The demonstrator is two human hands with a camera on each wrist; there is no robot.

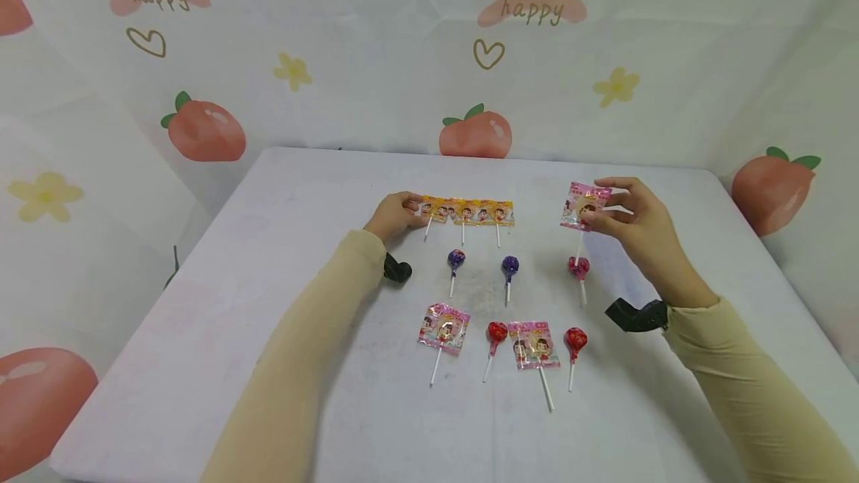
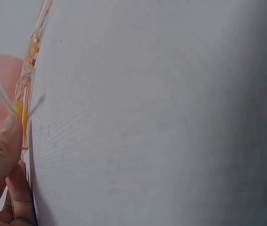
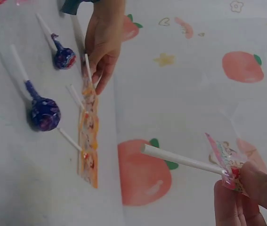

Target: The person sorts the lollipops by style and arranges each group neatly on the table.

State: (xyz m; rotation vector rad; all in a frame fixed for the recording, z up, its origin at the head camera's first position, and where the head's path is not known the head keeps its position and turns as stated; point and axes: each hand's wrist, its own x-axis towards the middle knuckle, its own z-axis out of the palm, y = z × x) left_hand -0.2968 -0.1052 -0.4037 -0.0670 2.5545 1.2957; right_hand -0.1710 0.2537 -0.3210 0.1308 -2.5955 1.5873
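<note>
My right hand [image 1: 634, 222] pinches a flat pink-wrapped lollipop [image 1: 576, 203] between thumb and fingers. It is held up over the table's right side, stick down, its end overlapping a pink ball lollipop [image 1: 580, 268] in the head view. At the back, my left hand [image 1: 394, 216] pinches the edge of the leftmost orange-wrapped lollipop [image 1: 436, 207]. Two more orange-wrapped lollipops, a middle one [image 1: 464, 212] and a right one [image 1: 499, 213], continue the row rightward. The left wrist view shows the left thumb [image 2: 10, 134] against the orange wrapper [image 2: 25, 101].
Two purple ball lollipops, left [image 1: 456, 258] and right [image 1: 510, 265], lie in the middle. Nearer are two pink-wrapped lollipops, left [image 1: 444, 328] and right [image 1: 534, 345], and two red ball lollipops, left [image 1: 496, 332] and right [image 1: 575, 339]. A patterned cloth [image 1: 376, 36] hangs behind the white table [image 1: 255, 244].
</note>
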